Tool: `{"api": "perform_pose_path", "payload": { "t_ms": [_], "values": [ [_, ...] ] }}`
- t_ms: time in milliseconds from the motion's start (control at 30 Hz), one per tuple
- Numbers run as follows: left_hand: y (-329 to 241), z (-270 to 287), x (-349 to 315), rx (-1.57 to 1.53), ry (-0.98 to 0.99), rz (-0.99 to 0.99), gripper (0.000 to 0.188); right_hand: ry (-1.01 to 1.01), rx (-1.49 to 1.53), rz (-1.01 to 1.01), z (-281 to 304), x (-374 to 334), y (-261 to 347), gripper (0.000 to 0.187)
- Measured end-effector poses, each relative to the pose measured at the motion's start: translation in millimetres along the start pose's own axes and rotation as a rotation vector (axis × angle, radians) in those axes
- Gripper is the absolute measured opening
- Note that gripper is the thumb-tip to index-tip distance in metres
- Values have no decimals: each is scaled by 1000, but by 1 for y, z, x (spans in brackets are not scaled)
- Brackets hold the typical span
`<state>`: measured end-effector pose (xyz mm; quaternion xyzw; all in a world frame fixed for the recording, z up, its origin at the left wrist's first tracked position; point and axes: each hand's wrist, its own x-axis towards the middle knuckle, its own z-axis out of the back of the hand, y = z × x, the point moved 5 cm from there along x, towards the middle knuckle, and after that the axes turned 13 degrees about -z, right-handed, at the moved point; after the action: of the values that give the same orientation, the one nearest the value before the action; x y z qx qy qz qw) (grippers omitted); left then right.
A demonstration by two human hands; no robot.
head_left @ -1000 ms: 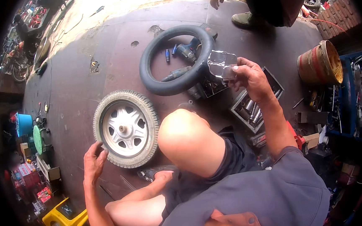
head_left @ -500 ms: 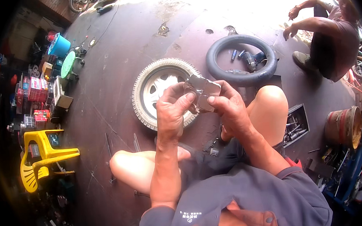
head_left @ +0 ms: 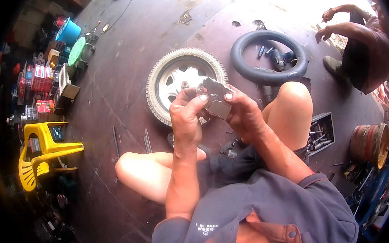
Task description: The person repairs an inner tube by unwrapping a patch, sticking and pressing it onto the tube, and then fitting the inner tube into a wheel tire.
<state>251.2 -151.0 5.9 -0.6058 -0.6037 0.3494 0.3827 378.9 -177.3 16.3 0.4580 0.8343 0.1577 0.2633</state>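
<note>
In front of my chest I hold a small, shiny silvery foil sheet [head_left: 219,106], creased and blocky. My left hand [head_left: 187,117] pinches its left edge, thumb on top. At the right edge my right hand [head_left: 246,116] grips it between thumb and fingers. Beyond the hands a wheel [head_left: 154,90] with a knobbly tyre and pale spoked rim lies flat on the floor, its near right part hidden behind the hands and foil. Right of that wheel lies a dark inner tube [head_left: 241,66], with a cordless power tool [head_left: 279,60] and small tubes [head_left: 261,52] inside its ring.
By my right knee is a tray of sockets [head_left: 320,135], with a round bucket [head_left: 369,143] farther right. Another person [head_left: 360,42] squats at the upper right. A yellow plastic chair [head_left: 52,147], a green stool [head_left: 77,51] and a blue bucket [head_left: 68,31] line the left. Thin rods [head_left: 147,140] lie near my left knee.
The foil sheet looks flatter, with its face turned more toward me; my right thumb has shifted up along its edge. The whole view has swung slightly. Both hands keep their hold.
</note>
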Motion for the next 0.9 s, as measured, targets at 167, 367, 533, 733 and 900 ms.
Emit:
{"api": "perform_pose_path", "payload": {
  "t_ms": [167,367,533,733,900],
  "values": [
    [-10,12,-3,-25,-25,97,16,-189,-177,5,19,2,2,37],
    [-4,7,-3,198,196,107,11,-260,-500,18,41,7,-5,28],
    [0,12,1,119,188,48,13,-120,-189,30,10,3,-1,35],
    [8,13,2,23,130,2,12,-189,-258,74,26,12,-14,41],
    [9,28,4,25,163,23,8,-2,-222,-142,12,11,-12,47]
  ]
}}
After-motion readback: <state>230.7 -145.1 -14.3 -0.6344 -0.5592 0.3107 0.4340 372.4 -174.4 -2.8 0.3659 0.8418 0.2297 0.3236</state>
